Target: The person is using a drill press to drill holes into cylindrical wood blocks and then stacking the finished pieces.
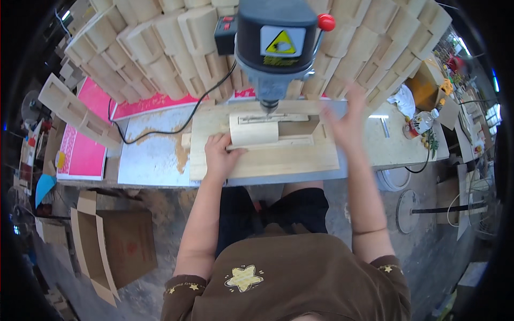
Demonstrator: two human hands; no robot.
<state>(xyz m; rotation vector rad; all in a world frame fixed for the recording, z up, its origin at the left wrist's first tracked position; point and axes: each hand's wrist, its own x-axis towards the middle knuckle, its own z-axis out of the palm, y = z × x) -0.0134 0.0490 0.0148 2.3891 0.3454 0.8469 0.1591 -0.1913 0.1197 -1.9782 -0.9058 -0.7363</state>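
Under 1 drill press [276, 43]: 1 wood pc [254, 132] btwn 2 hands [218, 155] [345, 125]

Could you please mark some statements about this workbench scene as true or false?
1. The left hand is at the left end of the pale wooden piece. True.
2. The right hand is gripping the red knob. False: the right hand, blurred and with fingers spread, is apart from the red knob.
3. A bottle is to the right of the flat wooden board. True.
4. The cardboard box at the lower left is closed. False: the cardboard box has its flaps open.
5. The black cable lies to the right of the drill press. False: it curves to the left of the drill press.
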